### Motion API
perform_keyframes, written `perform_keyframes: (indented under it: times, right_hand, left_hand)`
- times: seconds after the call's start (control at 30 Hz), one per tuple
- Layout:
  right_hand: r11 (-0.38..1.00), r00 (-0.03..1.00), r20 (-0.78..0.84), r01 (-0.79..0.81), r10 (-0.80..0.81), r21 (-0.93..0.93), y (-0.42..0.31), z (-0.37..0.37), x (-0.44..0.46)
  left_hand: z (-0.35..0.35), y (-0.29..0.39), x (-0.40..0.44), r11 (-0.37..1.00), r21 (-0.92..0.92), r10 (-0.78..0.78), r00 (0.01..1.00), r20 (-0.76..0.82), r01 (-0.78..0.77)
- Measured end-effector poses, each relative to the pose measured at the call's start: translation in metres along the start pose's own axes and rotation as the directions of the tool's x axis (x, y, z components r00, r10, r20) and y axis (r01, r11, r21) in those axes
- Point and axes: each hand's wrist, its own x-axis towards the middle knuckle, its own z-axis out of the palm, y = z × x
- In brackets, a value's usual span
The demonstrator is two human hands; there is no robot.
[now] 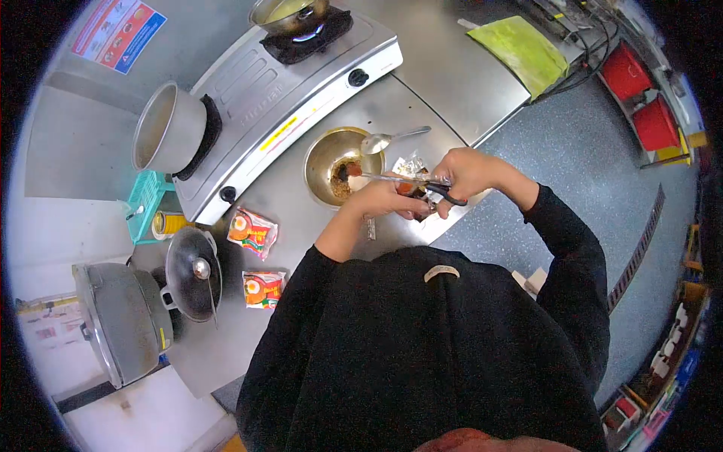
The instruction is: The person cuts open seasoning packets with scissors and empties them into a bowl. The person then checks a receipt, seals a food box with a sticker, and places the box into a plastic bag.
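Observation:
Black-handled scissors (440, 188) are in my right hand (468, 175), its fingers curled round the handles. Their blades point left, over my left hand (379, 197). My left hand is closed beside the blades, on something I cannot make out. Just left of the hands stands a metal bowl (316, 166) with brown and reddish contents. A metal spoon (378, 143) lies across the bowl's right rim. Silvery packet wrappers (410, 163) show beside and under the hands.
Left of me lie two noodle packs (253, 232) (263, 290) on the metal counter. A gas stove (263, 98) holds a pot (167, 128) and a pan (290, 16) over a lit flame. Farther left are a wok (188, 264) and a large lidded pot (124, 324). A green cloth (520, 54) lies upper right.

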Motion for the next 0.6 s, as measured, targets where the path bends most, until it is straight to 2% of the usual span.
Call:
perform_keyframes:
  times: [0.07,0.13,0.17,0.2,0.27,0.33,0.4,0.47,0.53,0.6]
  right_hand:
    - [1.000,1.000,0.000,-0.016,0.016,-0.025,0.000,-0.001,0.000]
    - [0.995,0.995,0.032,-0.094,0.093,0.032,0.004,-0.004,0.002]
    - [0.999,1.000,0.010,-0.015,0.015,-0.039,0.013,-0.003,0.006]
    - [0.999,1.000,0.019,-0.011,0.012,-0.039,0.019,0.000,0.005]
    - [0.961,0.959,0.123,-0.237,0.255,-0.142,0.027,0.003,0.007]
    - [0.970,0.958,0.171,-0.210,0.229,-0.123,0.037,0.012,0.010]
    - [0.928,0.913,0.209,-0.311,0.352,-0.204,0.044,0.021,0.017]
    - [0.926,0.912,0.215,-0.301,0.349,-0.226,0.044,0.022,0.021]
    - [0.924,0.911,0.222,-0.291,0.347,-0.249,0.037,0.022,0.022]
    - [0.894,0.915,0.139,-0.322,0.378,-0.312,0.020,0.020,0.017]
  left_hand:
    - [0.001,-0.010,0.005,0.998,-0.008,0.059,0.998,0.013,-0.059]
    - [-0.004,-0.020,0.007,0.998,-0.014,0.067,0.998,0.002,-0.067]
    - [-0.008,-0.021,0.004,0.998,-0.009,0.067,0.998,0.008,-0.067]
    - [-0.011,-0.023,-0.002,0.998,-0.004,0.068,0.998,0.013,-0.068]
    - [-0.017,-0.032,-0.018,0.999,-0.017,0.033,0.999,-0.034,-0.034]
    - [-0.025,-0.049,-0.032,0.997,0.013,0.074,0.985,-0.153,-0.073]
    - [-0.029,-0.050,-0.055,0.994,0.033,0.105,0.974,-0.199,-0.101]
    - [-0.034,-0.055,-0.074,0.972,-0.121,0.151,0.928,-0.341,-0.203]
    - [-0.037,-0.056,-0.089,0.968,-0.109,0.171,0.908,-0.381,-0.228]
    - [-0.040,-0.060,-0.100,0.937,-0.070,0.239,0.776,-0.583,-0.342]
